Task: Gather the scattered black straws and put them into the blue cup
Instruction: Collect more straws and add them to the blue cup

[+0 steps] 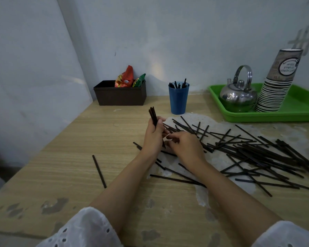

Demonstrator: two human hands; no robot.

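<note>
Black straws (248,154): thin, straight, criss-crossed toward right edge of bench (61,166). Left hand (153,136) clamps upright bundle (152,115); right hand (185,147) curled over them, grip indeterminate.

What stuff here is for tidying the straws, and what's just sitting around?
For the job:
scattered black straws
bundle held in the left hand
blue cup, some straws already in it

Just lying about:
kettle
stack of paper cups
green tray
brown box
snack packets
</note>
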